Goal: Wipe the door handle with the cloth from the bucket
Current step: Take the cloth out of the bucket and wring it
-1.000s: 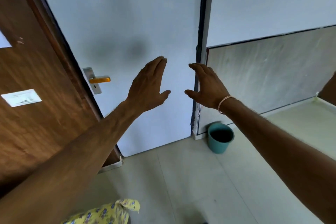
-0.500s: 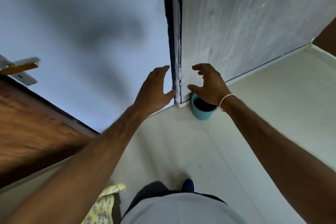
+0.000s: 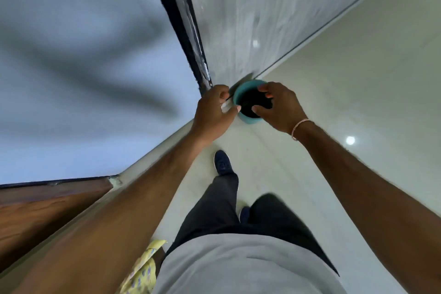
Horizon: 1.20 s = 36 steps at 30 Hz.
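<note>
Down by the foot of the door frame [image 3: 188, 38], the teal bucket [image 3: 248, 120] stands on the pale floor [image 3: 346, 93] against the grey wall panel [image 3: 250, 7], its inside dark so that the cloth cannot be made out. The left hand [image 3: 211, 112] hangs at the bucket's left rim with fingers loosely curled and thumb stretched toward the opening, gripping nothing that shows, while the right hand [image 3: 279, 108], a thin bangle [image 3: 301, 126] on its wrist, is spread half open over the right side of the mouth, fingertips pointing into it and empty. One dark shoe [image 3: 223, 162] is planted just short of the bucket, and the door handle is out of view
</note>
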Motion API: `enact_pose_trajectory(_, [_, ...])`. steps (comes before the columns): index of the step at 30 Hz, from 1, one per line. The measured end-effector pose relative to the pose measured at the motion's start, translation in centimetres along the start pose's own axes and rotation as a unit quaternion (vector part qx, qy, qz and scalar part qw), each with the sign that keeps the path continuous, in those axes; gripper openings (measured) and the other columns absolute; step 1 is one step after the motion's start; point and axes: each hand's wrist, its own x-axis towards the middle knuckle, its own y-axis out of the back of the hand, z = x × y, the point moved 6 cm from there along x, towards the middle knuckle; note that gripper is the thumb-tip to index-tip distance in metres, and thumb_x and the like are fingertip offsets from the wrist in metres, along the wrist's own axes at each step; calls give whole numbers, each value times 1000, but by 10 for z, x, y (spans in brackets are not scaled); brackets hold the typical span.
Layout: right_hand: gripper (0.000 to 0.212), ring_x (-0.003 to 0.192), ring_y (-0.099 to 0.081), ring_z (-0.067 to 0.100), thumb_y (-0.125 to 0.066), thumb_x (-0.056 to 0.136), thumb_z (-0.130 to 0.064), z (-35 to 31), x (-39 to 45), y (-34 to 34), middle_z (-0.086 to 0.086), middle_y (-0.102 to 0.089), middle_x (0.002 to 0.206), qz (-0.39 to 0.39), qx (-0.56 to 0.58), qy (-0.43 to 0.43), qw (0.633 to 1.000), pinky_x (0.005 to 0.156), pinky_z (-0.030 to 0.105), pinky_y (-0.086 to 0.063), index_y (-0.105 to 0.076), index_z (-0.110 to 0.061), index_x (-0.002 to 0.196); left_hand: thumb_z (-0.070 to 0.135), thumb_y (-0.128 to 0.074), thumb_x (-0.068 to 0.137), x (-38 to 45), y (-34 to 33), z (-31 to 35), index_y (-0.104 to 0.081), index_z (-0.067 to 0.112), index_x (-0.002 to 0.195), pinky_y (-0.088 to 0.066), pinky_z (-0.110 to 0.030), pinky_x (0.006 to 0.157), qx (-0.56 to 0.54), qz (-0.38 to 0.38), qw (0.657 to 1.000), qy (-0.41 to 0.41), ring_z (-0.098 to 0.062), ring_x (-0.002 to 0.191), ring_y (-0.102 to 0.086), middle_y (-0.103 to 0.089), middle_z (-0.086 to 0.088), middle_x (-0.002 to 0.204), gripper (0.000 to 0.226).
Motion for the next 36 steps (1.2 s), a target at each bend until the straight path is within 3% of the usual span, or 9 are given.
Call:
enact_pose_trajectory(4, [45,107,-73,23,-83,85,-28,50,56,-29,6,-75,123,-32,13,-79,996,99,27,-53,-71,-12,125,19,-90,85,62,-45,-38,-64,8,119,-54,-28,84,-104,-39,979,171,-15,91,-68,-73,-3,103,44])
enact_pose_trajectory(8, [36,103,-74,22,-80,84,-28,94,107,-49,2,-78,116,-48,19,-120,991,101,40,-57,-73,-18,117,18,-90,84,110,-87,-67,-66,7,117,-54,-23,76,-115,-48,967,222,-11,85,-69,-72,1,94,42])
enact_pose_trajectory(11, [31,105,-73,20,-74,87,-29,126,145,-72,-3,-78,116,-64,4,-117,991,100,42,-58,-72,-22,118,22,-91,82,147,-119,-98,-64,15,111,-60,-35,90,-98,-47,970,217,-17,93,-72,-75,-4,99,40])
enact_pose_trajectory(17, [36,115,-69,28,-71,94,-30,212,222,-142,2,-73,127,-136,-80,-74,985,103,44,-56,-68,-21,129,26,-83,87,206,-194,-191,-65,15,114,-61,-41,94,-35,-35,977,209,-17,94,-69,-69,3,97,35])
enact_pose_trajectory(22, [44,121,-65,30,-73,94,-30,299,282,-231,6,-69,133,-213,-151,-53,964,105,43,-55,-63,-18,135,26,-81,91,246,-269,-288,-64,8,121,-55,-34,95,10,-44,966,255,-22,111,-67,-68,-1,113,39])
enact_pose_trajectory(24, [48,124,-63,32,-73,92,-32,313,292,-246,8,-68,136,-241,-174,-54,953,107,43,-53,-62,-17,137,28,-81,92,252,-276,-294,-62,6,127,-51,-31,94,30,-57,967,245,-24,118,-65,-68,-7,126,45])
enact_pose_trajectory(30, [49,124,-63,40,-71,90,-27,395,352,-358,20,-69,130,-298,-239,-53,923,103,39,-50,-63,-8,134,26,-76,95,279,-337,-349,-40,7,157,-37,-40,123,140,-58,978,146,-31,157,-31,-31,-15,171,74])
enact_pose_trajectory(33, [48,126,-63,42,-70,92,-25,424,379,-396,24,-68,132,-305,-260,-63,914,105,40,-50,-62,-6,136,26,-72,98,279,-353,-364,-31,3,163,-27,-41,132,146,-61,982,106,-30,164,-20,-22,-16,175,80])
enact_pose_trajectory(36, [41,130,-61,40,-60,100,-16,448,397,-424,26,-65,137,-311,-294,-64,902,110,41,-46,-61,0,138,26,-70,100,276,-360,-379,-32,3,163,-26,-35,130,141,-68,984,88,-26,164,-20,-23,-14,176,77])
